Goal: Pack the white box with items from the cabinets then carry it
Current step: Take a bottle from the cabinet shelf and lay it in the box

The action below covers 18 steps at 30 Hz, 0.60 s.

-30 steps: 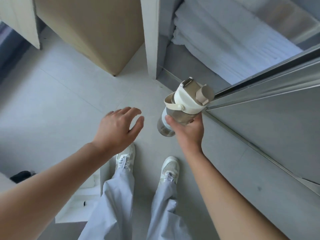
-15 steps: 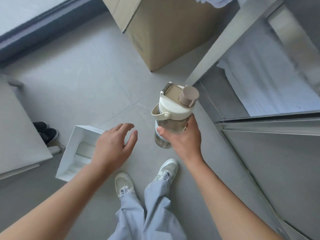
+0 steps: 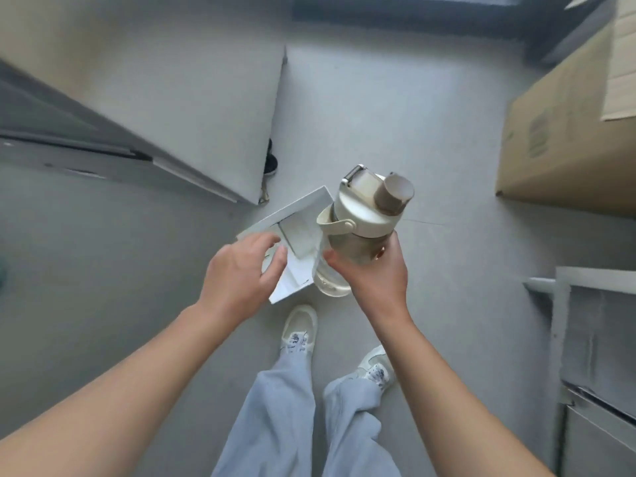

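My right hand (image 3: 373, 273) grips a clear water bottle (image 3: 358, 225) with a cream lid and a tan cap, held upright at chest height. The white box (image 3: 299, 232) lies open on the grey floor below, just in front of my feet, partly hidden by both hands and the bottle. My left hand (image 3: 241, 273) hovers over the box's near left part with relaxed fingers, holding nothing. The bottle's base hangs over the box's right side.
A grey cabinet with an open door (image 3: 206, 108) stands at the left. A large cardboard box (image 3: 564, 139) sits at the upper right. Another cabinet's open frame (image 3: 585, 321) is at the right. Dark shoes (image 3: 270, 160) show behind the door.
My view has swung left, away from the right cabinet. The white box has come to the centre under my hands. Both hands with the bottle now hang over it.
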Tool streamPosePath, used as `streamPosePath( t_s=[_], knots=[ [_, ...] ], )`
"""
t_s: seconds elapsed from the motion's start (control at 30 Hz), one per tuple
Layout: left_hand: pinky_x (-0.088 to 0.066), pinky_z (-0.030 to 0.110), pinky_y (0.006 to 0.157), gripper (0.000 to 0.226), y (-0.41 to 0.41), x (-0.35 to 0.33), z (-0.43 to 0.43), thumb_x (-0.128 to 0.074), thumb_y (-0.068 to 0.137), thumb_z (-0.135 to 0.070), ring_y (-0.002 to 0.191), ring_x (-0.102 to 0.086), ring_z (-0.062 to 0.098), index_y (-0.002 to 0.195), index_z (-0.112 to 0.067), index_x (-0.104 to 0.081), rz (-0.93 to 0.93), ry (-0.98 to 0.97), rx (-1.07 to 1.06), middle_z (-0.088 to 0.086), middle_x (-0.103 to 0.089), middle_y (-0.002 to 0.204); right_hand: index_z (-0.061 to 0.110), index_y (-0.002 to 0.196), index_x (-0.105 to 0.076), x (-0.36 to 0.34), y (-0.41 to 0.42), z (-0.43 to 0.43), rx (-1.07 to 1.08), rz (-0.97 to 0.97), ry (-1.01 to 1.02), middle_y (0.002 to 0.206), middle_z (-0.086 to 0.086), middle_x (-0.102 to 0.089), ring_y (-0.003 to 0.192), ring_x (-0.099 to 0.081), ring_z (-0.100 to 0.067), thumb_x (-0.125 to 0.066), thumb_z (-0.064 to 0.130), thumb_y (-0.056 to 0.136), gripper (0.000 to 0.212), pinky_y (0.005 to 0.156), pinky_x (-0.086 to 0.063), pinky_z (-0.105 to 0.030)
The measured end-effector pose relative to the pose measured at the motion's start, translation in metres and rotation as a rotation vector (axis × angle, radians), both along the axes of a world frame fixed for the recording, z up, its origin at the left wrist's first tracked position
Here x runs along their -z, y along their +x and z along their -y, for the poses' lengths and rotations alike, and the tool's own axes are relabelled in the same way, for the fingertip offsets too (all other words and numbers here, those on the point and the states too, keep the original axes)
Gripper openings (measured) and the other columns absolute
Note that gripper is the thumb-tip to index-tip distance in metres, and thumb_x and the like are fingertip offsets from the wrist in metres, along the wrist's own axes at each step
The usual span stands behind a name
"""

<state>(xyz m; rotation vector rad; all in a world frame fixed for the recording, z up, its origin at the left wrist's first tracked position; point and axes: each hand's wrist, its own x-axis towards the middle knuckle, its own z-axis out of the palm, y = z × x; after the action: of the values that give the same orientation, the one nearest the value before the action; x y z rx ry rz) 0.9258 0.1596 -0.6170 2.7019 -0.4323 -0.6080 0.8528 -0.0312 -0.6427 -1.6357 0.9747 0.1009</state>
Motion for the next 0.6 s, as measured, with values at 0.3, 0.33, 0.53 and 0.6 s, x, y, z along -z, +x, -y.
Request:
streamPosePath(
  t_s=[0.3, 0.33, 0.53, 0.6],
  knots=[
    [-0.046, 0.038, 0.081, 0.035, -0.032, 0.035, -0.085, -0.036, 0.097, -0.045, 0.091, -0.063, 0.022, 0.109, -0.024, -0.06, -0.11, 0.033, -0.179, -0.007, -0.067, 0.099, 0.036, 0.109, -0.057, 0.022, 0.016, -0.065, -0.294, -0.07, -0.058, 0.106, 0.017, -0.068, 0.099, -0.064, -0.002, -0.087, 0.055, 0.051, 0.068, 0.08, -0.052, -0.029],
    [-0.047, 0.038, 0.082, 0.033, -0.034, 0.039, -0.089, -0.037, 0.098, -0.045, 0.091, -0.063, 0.022, 0.11, -0.025, -0.06, -0.119, 0.027, -0.189, -0.008, -0.067, 0.1, 0.036, 0.108, -0.056, 0.025, 0.015, -0.069, -0.305, -0.09, -0.077, 0.105, 0.016, -0.067, 0.098, -0.064, -0.003, -0.086, 0.056, 0.051, 0.067, 0.078, -0.051, -0.029],
    [-0.044, 0.038, 0.082, 0.032, -0.022, 0.056, -0.107, -0.042, 0.099, -0.042, 0.091, -0.061, 0.023, 0.115, -0.022, -0.06, -0.165, 0.023, -0.044, -0.005, -0.066, 0.101, 0.037, 0.106, -0.056, 0.043, 0.016, -0.087, -0.216, -0.142, -0.115, 0.099, 0.021, -0.066, 0.093, -0.062, 0.005, -0.089, 0.053, 0.052, 0.065, 0.075, -0.049, -0.025],
    [-0.043, 0.037, 0.08, 0.031, -0.016, 0.062, -0.115, -0.043, 0.099, -0.041, 0.09, -0.061, 0.024, 0.114, -0.02, -0.06, -0.165, 0.023, 0.031, -0.004, -0.066, 0.099, 0.038, 0.106, -0.057, 0.049, 0.018, -0.09, -0.166, -0.145, -0.119, 0.098, 0.021, -0.067, 0.092, -0.063, 0.005, -0.089, 0.054, 0.051, 0.065, 0.074, -0.049, -0.025]
  ],
)
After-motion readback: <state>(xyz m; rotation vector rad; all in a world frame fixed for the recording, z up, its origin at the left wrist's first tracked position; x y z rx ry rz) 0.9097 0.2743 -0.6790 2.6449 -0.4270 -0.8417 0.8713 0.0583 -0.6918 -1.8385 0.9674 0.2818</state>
